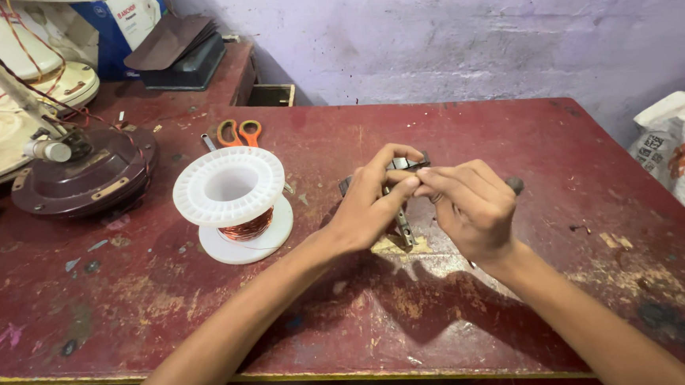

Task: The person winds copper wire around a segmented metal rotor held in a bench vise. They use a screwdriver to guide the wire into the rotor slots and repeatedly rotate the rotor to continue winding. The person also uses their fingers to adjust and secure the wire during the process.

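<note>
Head view: a blue-and-white box stands at upper left, a printed white sack at the right edge. On the red table, a white plastic spool left of centre carries copper wire. At centre, the left hand and right hand both pinch a small metal part. Orange-handled scissors lie behind the spool, fan housings at left.

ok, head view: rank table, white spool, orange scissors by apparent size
1. table
2. white spool
3. orange scissors, which lie farther from the camera, so the gap may be overstated.
</note>
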